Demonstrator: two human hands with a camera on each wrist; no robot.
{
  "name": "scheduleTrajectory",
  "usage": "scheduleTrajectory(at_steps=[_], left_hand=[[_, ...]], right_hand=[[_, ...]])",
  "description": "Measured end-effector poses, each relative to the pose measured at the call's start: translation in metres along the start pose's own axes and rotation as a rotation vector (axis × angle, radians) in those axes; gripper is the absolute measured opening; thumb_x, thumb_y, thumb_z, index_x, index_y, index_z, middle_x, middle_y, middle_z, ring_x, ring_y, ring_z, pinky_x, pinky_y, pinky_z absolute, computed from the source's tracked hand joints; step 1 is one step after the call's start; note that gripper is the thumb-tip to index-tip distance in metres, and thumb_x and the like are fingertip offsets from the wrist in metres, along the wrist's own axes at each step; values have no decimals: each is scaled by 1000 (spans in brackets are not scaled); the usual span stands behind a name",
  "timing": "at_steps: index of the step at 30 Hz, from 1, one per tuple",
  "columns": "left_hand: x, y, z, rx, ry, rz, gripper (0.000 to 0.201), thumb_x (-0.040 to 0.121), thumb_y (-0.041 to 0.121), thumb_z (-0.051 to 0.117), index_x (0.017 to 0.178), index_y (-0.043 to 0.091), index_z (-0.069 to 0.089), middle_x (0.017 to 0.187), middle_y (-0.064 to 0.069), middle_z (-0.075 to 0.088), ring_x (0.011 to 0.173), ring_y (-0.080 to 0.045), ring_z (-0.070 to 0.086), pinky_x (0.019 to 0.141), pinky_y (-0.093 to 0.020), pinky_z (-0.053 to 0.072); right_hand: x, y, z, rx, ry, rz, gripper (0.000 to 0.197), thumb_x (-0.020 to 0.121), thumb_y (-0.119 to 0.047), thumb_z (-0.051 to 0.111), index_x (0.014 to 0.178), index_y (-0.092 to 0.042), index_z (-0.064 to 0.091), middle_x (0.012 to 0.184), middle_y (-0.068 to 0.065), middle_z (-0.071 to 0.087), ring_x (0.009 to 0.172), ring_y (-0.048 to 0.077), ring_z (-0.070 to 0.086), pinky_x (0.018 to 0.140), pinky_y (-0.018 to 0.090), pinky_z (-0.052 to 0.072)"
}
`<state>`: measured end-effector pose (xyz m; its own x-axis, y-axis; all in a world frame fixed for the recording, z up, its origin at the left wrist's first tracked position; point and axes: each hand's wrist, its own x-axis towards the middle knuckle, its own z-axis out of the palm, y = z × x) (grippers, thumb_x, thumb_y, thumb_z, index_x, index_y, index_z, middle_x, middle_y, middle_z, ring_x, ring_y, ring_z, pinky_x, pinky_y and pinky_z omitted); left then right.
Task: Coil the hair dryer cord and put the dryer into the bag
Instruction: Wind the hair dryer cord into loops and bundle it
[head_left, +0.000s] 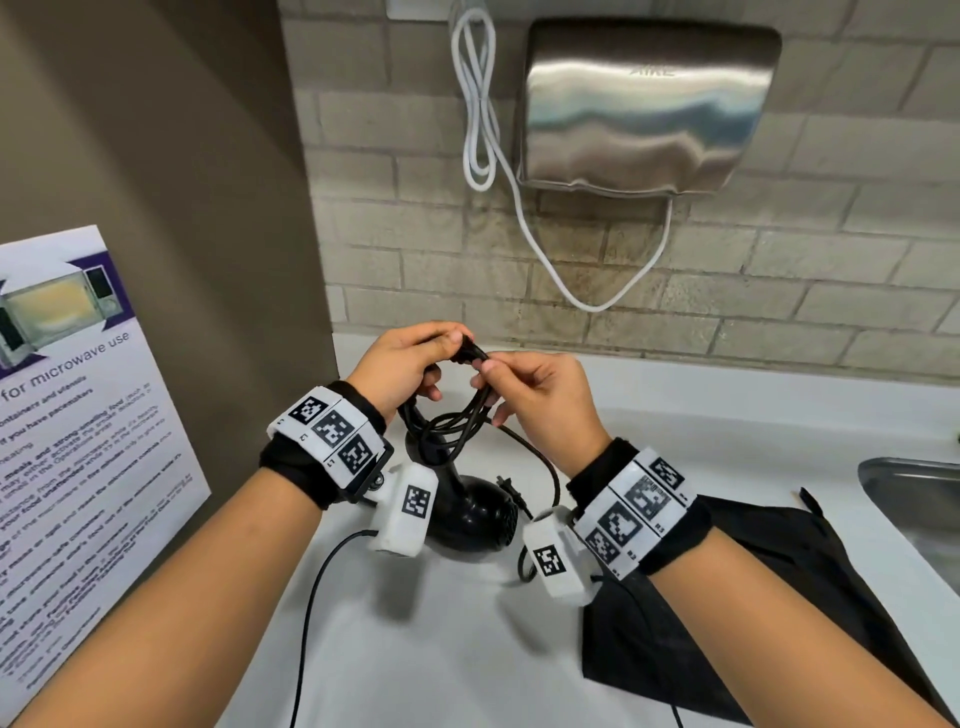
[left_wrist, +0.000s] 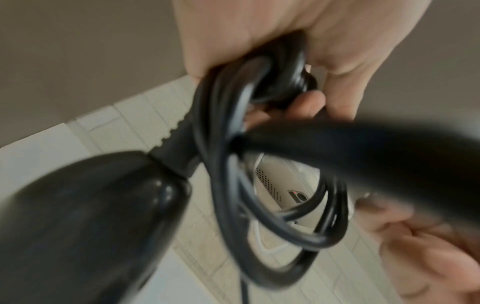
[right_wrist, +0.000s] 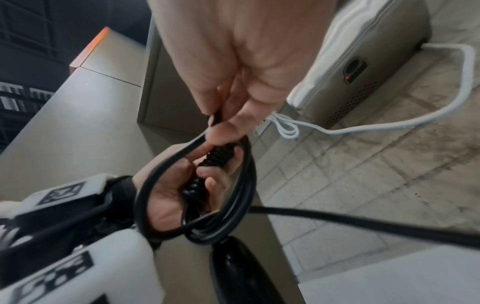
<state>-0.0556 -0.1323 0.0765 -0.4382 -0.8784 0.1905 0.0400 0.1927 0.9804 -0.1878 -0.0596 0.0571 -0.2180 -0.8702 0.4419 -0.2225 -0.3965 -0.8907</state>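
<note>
The black hair dryer (head_left: 475, 512) hangs body-down low over the white counter (head_left: 415, 649), its handle rising into my left hand (head_left: 447, 348). That hand grips the handle end together with several loops of the black cord (head_left: 457, 421). My right hand (head_left: 488, 374) pinches the cord at the top of the coil, right beside the left fingers. A free length runs down to the plug (head_left: 508, 487), which dangles near the dryer. Up close, the left wrist view shows the coil (left_wrist: 259, 226) and dryer body (left_wrist: 85, 216). The right wrist view shows the right hand (right_wrist: 228, 127) pinching the loops (right_wrist: 233, 205). The black bag (head_left: 727, 597) lies flat at the right.
A steel hand dryer (head_left: 644, 104) hangs on the brick wall, and its white cable (head_left: 488, 130) loops down beside it. A steel sink (head_left: 914, 499) sits at the far right. A microwave poster (head_left: 67, 441) covers the left wall. Thin black sensor cables trail from my wrists.
</note>
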Motion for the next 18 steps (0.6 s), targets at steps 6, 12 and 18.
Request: scheduleTrajectory(at_steps=[6, 12, 18], left_hand=[[-2, -1, 0, 23, 1, 18, 17, 94, 18, 51, 86, 23, 65, 76, 7, 61, 44, -7, 33, 44, -15, 43], [-3, 1, -2, -40, -18, -7, 20, 94, 12, 50, 89, 23, 66, 74, 10, 67, 39, -2, 36, 45, -15, 44], [-6, 3, 2, -20, 26, -27, 12, 91, 23, 54, 86, 22, 65, 74, 5, 62, 38, -3, 33, 44, -14, 43]], right_hand=[[2, 3, -3, -355, 11, -126, 13, 85, -11, 63, 90, -5, 74, 62, -10, 60, 53, 0, 54, 65, 32, 53], [3, 9, -6, -435, 63, -383, 33, 84, -8, 63, 117, -11, 63, 71, 7, 69, 59, 13, 59, 66, 20, 48], [11, 20, -5, -662, -12, -700, 29, 82, -8, 56, 109, -1, 66, 51, 7, 55, 46, 15, 43, 51, 22, 39]])
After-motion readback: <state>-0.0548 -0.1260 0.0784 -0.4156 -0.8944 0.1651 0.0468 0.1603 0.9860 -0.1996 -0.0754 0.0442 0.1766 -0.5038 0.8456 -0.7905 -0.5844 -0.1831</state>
